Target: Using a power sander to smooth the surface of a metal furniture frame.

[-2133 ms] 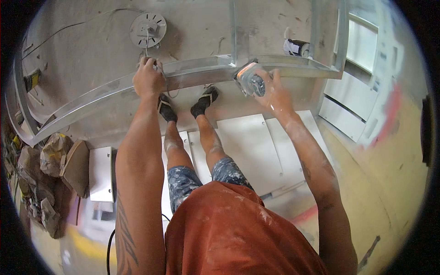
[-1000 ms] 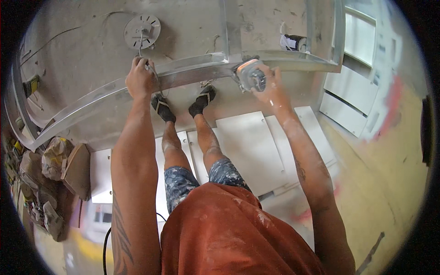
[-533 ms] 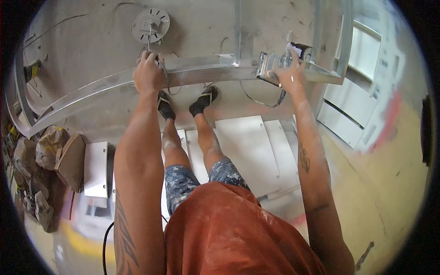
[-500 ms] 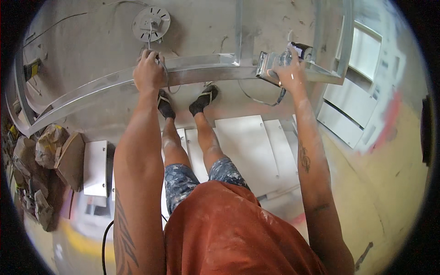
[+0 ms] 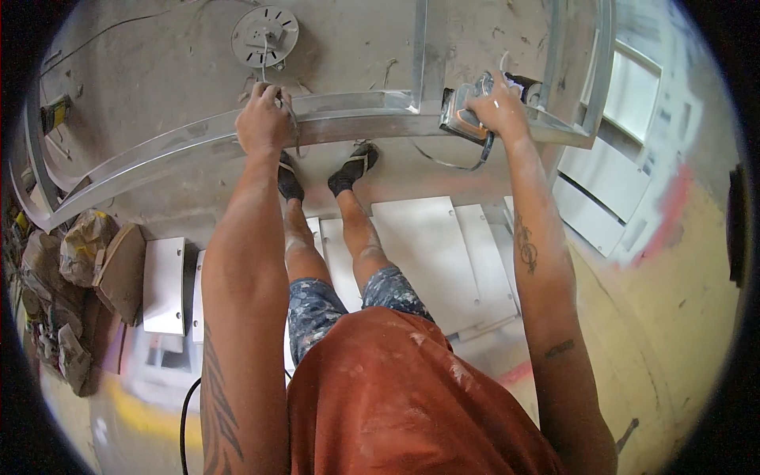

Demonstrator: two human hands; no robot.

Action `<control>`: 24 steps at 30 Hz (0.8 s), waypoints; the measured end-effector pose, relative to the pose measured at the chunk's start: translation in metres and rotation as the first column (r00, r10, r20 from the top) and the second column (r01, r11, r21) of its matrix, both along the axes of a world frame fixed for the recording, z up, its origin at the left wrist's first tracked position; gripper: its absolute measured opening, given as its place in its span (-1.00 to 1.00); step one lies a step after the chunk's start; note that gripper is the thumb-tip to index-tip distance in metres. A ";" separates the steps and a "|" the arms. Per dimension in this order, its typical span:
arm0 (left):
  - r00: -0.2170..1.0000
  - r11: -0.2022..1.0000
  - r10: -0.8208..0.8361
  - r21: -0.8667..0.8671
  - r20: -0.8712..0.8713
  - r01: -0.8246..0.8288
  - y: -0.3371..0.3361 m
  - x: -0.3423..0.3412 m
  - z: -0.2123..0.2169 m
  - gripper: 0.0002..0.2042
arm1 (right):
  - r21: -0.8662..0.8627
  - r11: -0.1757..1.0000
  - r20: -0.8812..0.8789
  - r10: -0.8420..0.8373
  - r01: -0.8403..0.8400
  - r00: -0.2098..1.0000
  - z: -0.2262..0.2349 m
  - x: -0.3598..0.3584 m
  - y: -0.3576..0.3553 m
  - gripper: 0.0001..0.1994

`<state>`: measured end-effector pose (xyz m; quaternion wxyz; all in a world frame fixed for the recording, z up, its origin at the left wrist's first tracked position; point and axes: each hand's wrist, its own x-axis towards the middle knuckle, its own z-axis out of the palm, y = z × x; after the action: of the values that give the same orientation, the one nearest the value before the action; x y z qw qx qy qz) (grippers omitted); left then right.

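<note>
Left hand (image 5: 264, 123) clamps the metal track (image 5: 340, 123) steady at upper centre while right hand (image 5: 497, 107) grasps the power tool (image 5: 463, 120) against it

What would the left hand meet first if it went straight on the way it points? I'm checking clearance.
Probably the round grey disc on the concrete wall: the left hand, gripping the metal rail, points that way. Depth is unclear.

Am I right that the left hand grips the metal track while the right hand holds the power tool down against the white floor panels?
Not quite. In the head view the right hand holds the power tool up against the metal track, not the white floor panels. The left hand does grip the track.
</note>
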<state>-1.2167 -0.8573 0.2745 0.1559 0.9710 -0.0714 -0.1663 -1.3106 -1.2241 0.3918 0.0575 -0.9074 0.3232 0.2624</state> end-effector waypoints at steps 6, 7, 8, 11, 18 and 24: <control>1.000 1.000 0.016 -0.006 -0.021 -0.016 0.000 0.001 0.000 -0.72 | 0.091 0.995 -0.122 -0.038 0.049 0.992 -0.011 0.019 -0.018 -0.13; 1.000 1.000 0.014 0.002 -0.026 -0.014 -0.001 0.001 0.000 -0.72 | 0.092 0.995 -0.122 -0.034 0.045 0.992 -0.014 0.022 -0.022 -0.13; 0.999 1.000 0.018 0.003 -0.026 -0.018 -0.001 0.000 0.001 -0.72 | 0.129 0.991 -0.157 -0.026 0.046 0.987 -0.016 0.025 -0.026 -0.12; 1.000 1.000 0.012 -0.020 -0.012 -0.012 0.001 -0.001 0.003 -0.73 | 0.206 0.970 -0.253 -0.075 0.130 0.965 -0.024 0.036 -0.036 -0.10; 1.000 1.000 0.004 -0.025 0.029 -0.003 -0.001 0.000 0.000 -0.76 | 0.244 0.970 -0.239 0.043 0.017 0.970 -0.036 0.051 -0.046 -0.08; 1.000 1.000 0.005 0.000 -0.023 -0.005 0.002 0.001 0.002 -0.71 | 0.353 0.921 -0.405 -0.011 0.167 0.914 0.018 0.066 -0.016 -0.11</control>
<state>-1.2159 -0.8553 0.2762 0.1571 0.9693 -0.0671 -0.1771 -1.2450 -1.2401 0.4096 0.1780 -0.7911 0.3129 0.4945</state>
